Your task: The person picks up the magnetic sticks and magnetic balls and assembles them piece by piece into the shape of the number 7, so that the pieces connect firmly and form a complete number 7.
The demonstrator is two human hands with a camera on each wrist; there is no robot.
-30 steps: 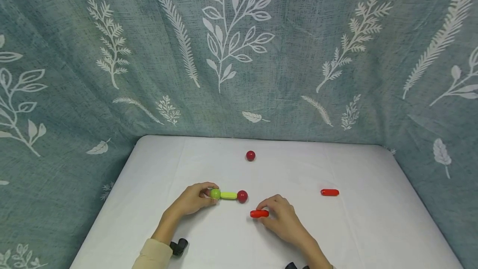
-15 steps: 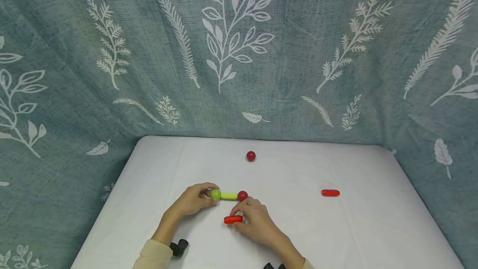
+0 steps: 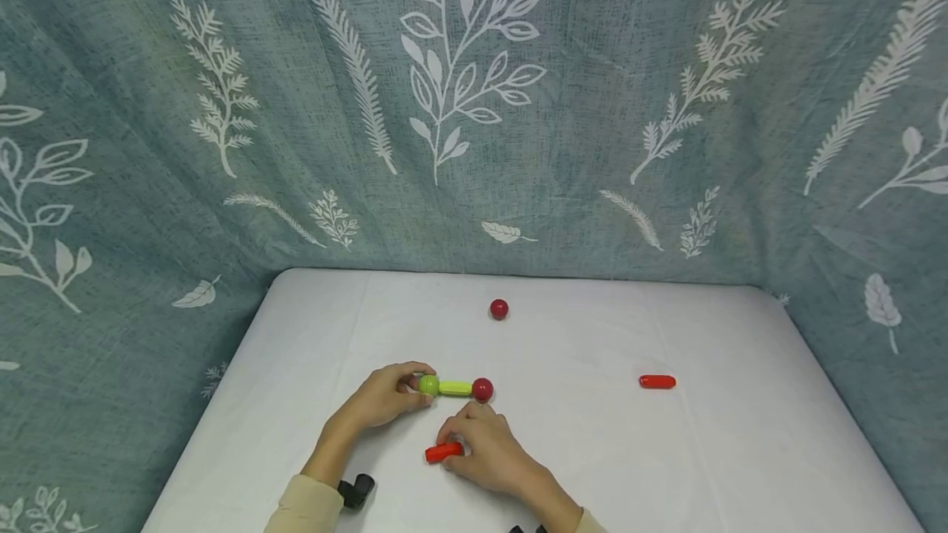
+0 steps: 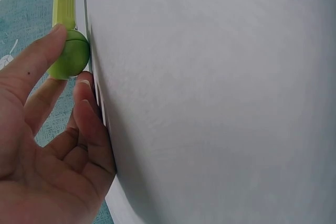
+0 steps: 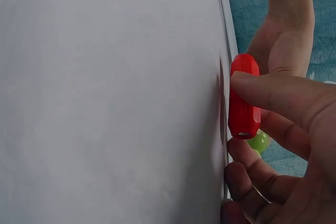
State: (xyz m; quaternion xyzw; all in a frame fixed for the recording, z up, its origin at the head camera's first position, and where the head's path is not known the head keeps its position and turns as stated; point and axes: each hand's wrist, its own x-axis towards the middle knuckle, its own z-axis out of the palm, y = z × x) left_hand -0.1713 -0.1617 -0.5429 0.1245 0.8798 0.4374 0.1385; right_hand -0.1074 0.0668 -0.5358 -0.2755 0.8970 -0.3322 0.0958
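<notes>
My left hand [image 3: 388, 395] pinches a green ball [image 3: 429, 385] between thumb and fingers. A yellow-green rod [image 3: 455, 388] joins that ball to a dark red ball [image 3: 482, 389], making one straight piece; the left wrist view shows the thumb over the green ball [image 4: 73, 56] where it meets the rod. Closer to the front, my right hand [image 3: 489, 451] pinches a short red rod [image 3: 443, 452]. In the right wrist view the red rod [image 5: 244, 103] has a small metallic spot on its near end. A gap separates the red rod from the joined piece.
Farther back on the white table [image 3: 578, 336] sits a loose dark red ball [image 3: 499, 309]. Another red rod [image 3: 657, 382] lies to the right. Black wrist gear [image 3: 357, 491] shows beside the left forearm. A patterned green cloth [image 3: 474, 212] hangs behind the table.
My right hand has carried the red rod leftward and toward the front, and the rod is now slightly tilted. The left hand and the joined piece have stayed in place.
</notes>
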